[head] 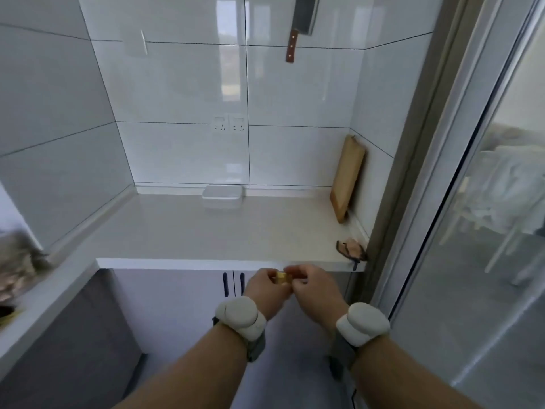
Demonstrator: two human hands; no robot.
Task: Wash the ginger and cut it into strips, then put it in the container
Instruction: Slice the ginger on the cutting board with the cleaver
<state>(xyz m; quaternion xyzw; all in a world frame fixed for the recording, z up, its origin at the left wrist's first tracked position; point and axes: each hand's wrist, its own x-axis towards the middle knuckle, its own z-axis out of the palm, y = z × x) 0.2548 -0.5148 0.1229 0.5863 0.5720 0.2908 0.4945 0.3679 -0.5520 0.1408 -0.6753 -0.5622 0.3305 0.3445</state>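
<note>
Left hand [267, 286], right hand [314, 286] pinch ginger [281, 278]; container [222, 196] on counter [224, 231]

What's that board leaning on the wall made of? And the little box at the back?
The board looks like wood or bamboo: tan, matte, with a paler edge. The box seems to be clear or whitish plastic, since the counter shows faintly through it, though glass can't be ruled out.

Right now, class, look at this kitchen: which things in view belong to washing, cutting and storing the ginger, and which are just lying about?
For the job:
ginger, held between left hand and right hand
cleaver hanging on the wall
cutting board leaning in the corner
container by the back wall

Lying about:
dark cloth-like item at the counter edge
wall sockets
</note>
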